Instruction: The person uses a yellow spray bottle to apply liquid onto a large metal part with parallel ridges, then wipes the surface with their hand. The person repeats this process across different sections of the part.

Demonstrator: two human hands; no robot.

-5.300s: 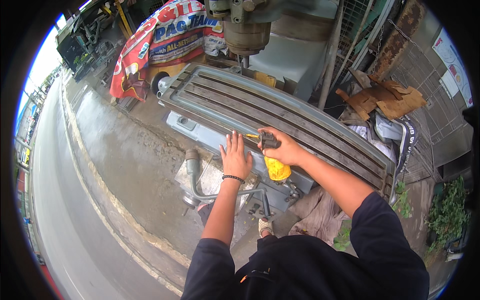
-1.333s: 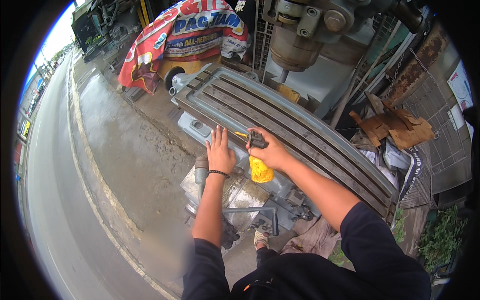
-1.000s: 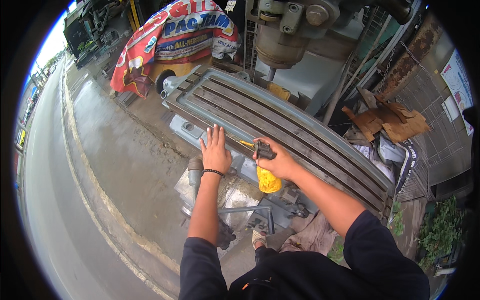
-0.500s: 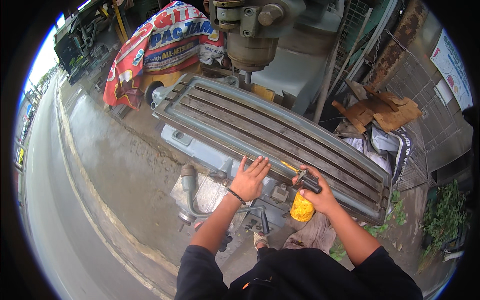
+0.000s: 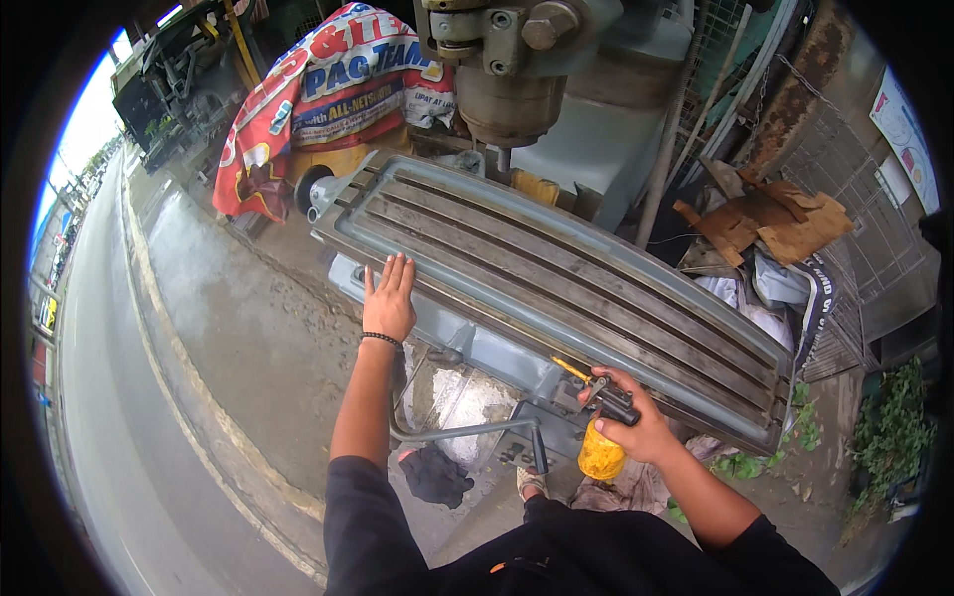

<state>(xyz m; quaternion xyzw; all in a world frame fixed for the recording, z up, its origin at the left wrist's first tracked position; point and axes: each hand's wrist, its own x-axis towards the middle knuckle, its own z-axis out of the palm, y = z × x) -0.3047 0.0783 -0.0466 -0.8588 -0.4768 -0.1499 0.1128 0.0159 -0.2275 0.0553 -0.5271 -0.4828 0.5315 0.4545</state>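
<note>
In my right hand [image 5: 646, 422] I grip an oil can [image 5: 601, 454] with a yellow cup, a dark pump head and a thin yellow spout. The spout points up and left over the front edge of a long milling machine table [image 5: 556, 260]. My left hand [image 5: 389, 298] lies flat on that table's front rim toward its left end, fingers stretched out and holding nothing. Lengthwise slots run along the table's grey-brown top. Above its far side hangs the machine's spindle head [image 5: 507, 104].
A bent crank handle [image 5: 467, 432] sticks out below the table, beside a dark cloth [image 5: 435, 475]. Red-and-white printed sheeting [image 5: 328, 99] covers something at the back left. Torn cardboard [image 5: 765, 219] is heaped at the right. A road [image 5: 99, 397] runs along the left.
My left hand has slid left along the table's front edge, away from the oil can. My right hand keeps its grip on the oil can, nearly in the same place.
</note>
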